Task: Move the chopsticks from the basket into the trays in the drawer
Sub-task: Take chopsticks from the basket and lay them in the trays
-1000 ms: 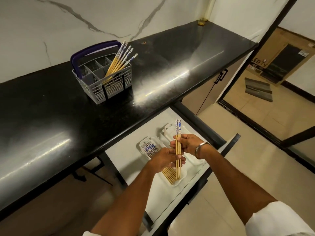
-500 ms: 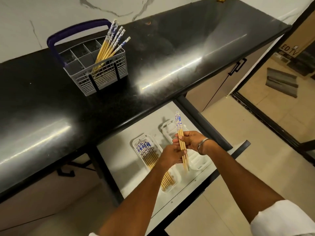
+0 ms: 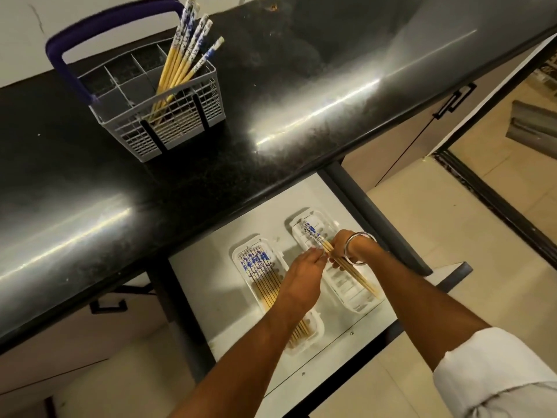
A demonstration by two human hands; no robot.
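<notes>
Bamboo-yellow chopsticks with blue-and-white patterned tops, a small bundle, lie slanted over the right tray, patterned ends toward the counter and plain tips toward the drawer front. The right hand is clamped round the bundle at its middle; the left hand reaches across with its fingertips pinched on the same sticks, seemingly evening them out. Whether the bundle already touches the tray floor cannot be told. Just beside it, the left tray holds a neat row of chopsticks, partly hidden under the left forearm. Both trays sit in the open drawer below the black countertop. Up on that counter, well apart, the grey basket with its purple handle has more chopsticks leaning in one compartment, so the job looks unfinished. Likely trouble: letting go while the bundle is skewed could leave tips riding over the tray rim or sticks rolling onto the drawer floor; the left forearm could also disturb the row beneath it.
</notes>
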